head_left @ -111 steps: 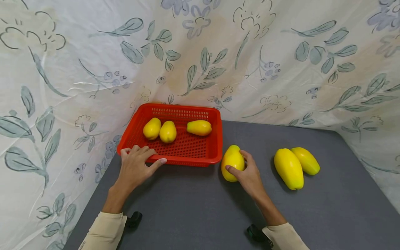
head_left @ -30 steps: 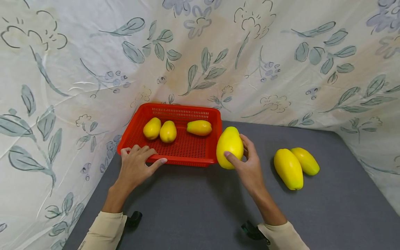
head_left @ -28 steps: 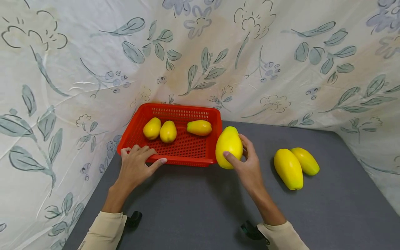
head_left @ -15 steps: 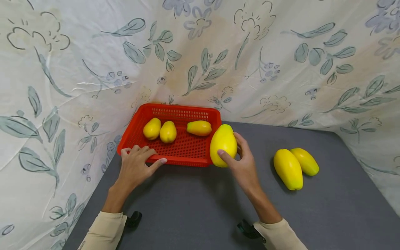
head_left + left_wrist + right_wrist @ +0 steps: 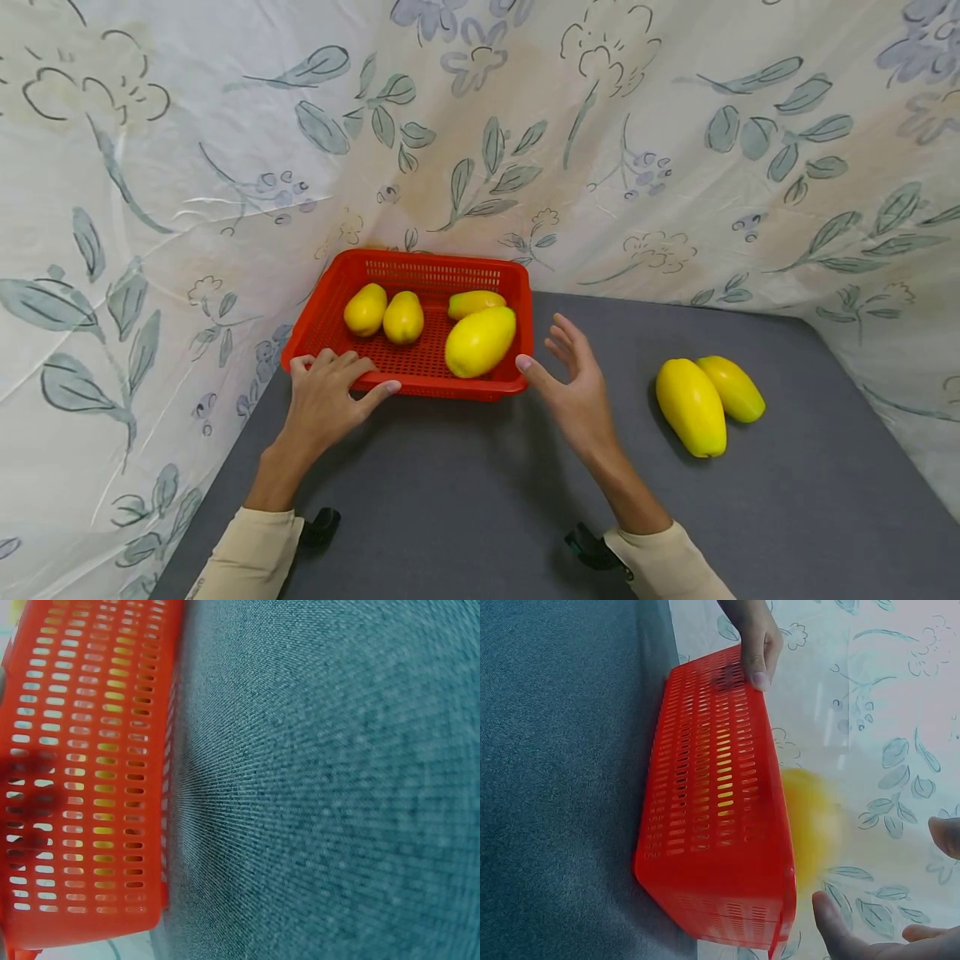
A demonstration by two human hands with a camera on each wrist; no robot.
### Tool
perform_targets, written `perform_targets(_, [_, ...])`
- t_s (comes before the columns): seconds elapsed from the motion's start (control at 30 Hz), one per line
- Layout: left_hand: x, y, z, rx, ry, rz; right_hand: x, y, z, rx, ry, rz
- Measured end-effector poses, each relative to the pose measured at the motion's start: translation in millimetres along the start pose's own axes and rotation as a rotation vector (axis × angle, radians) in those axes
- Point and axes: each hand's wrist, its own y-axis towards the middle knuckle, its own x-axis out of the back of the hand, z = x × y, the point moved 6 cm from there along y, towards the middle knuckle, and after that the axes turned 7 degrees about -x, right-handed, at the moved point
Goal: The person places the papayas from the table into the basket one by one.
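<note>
Left hand (image 5: 327,396): left of centre in frame, fingers bent over the front rim, thumb outside; gripping the basket, forearm angled up from lower left.
Red basket (image 5: 450,385): centre-left, upright on the grey table (image 5: 450,500); two small fruits (image 5: 365,310) side by side toward its left end, a third fruit (image 5: 468,301) back right.
Large fruit (image 5: 482,343): at the basket's right end, in front of the third; blurred in the right wrist view, couldn't tell if settled. Step, I'd judge: release into basket.
Right hand (image 5: 576,400): just right of the rim, empty, thumb and fingers spread, forearm up from lower right.
Outer pair (image 5: 692,408): right of frame, on the table; next move probably called for a wide right-hand grasp there.
</note>
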Motion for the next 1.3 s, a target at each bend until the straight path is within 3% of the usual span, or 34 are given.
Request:
perform_targets(0.37, [1.3,-0.1,0.1,-0.028,-0.023,-0.037,9.1,-3.4,-11.2,0.023,0.018,-0.004])
perform_targets(0.8, [1.9,-0.5,0.6,-0.029,-0.016,-0.035,24.1,-5.6,-22.7,0.039,0.052,-0.020])
perform_targets(1.3, [1.3,-0.8,-0.5,-0.036,-0.022,-0.049,47.2,-4.5,-32.6,0.045,0.020,-0.071])
